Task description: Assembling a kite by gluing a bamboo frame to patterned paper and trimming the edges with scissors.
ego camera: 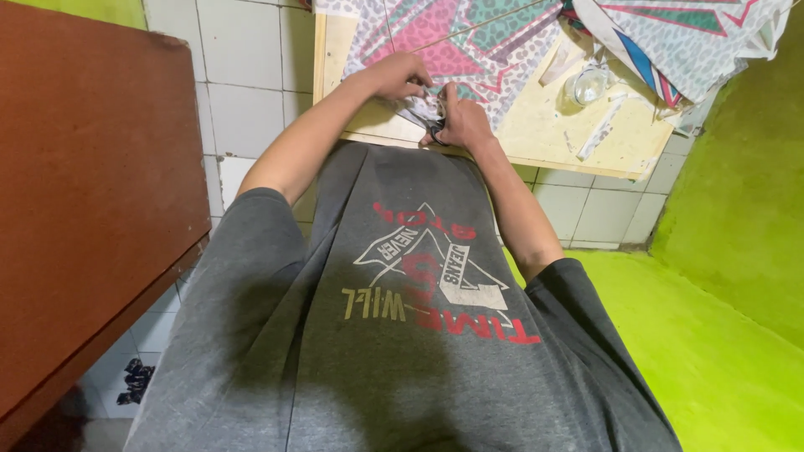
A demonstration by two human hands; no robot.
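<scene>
My left hand (400, 75) and my right hand (463, 120) meet at the near edge of a pale wooden board (544, 125). Both pinch a small bunched piece of patterned fabric (425, 107). A dark object, perhaps scissor handles (437, 131), shows under my right hand; I cannot tell it for sure. A larger sheet of leopard-print fabric (469, 42) with pink and teal shapes lies across the board beyond my hands. My grey printed shirt fills the lower part of the view.
A small clear glass dish (586, 84) and a white strip (599, 130) lie on the board at right. More patterned fabric (687, 33) is piled top right. A brown wooden panel (84, 184) stands left, over white floor tiles (243, 84). Bright green surfaces (720, 335) lie right.
</scene>
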